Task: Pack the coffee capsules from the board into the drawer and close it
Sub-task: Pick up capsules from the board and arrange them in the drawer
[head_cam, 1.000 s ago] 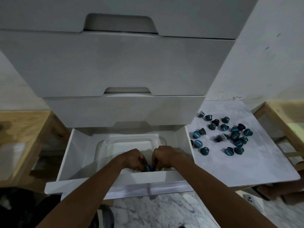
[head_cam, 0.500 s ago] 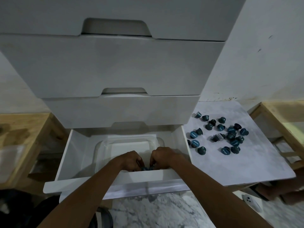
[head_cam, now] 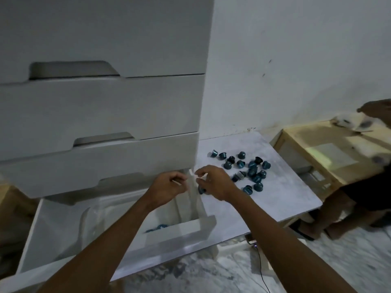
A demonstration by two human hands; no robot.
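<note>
Both hands have lifted out of the drawer [head_cam: 182, 228] and swung rightward, and the view has turned with them. A second ago they were bunched together low behind its front wall. Inside the open drawer a few teal capsules [head_cam: 157, 226] lie at the near right corner; whether they sit in the clear tray [head_cam: 84, 216] cannot be made out. The left hand [head_cam: 169, 188] hovers above the drawer's right side, fingers loosely curled and holding nothing that shows. The right hand [head_cam: 213, 182] reaches over the left edge of the board [head_cam: 285, 199], fingers bent down just above a dark capsule [head_cam: 202, 189] — whether they pinch it cannot be told. Further right, the scattered capsules [head_cam: 252, 172] wait on the board. By this showing the packing is barely begun — most of the pile is yet to be moved, and the drawer is not yet shut
</note>
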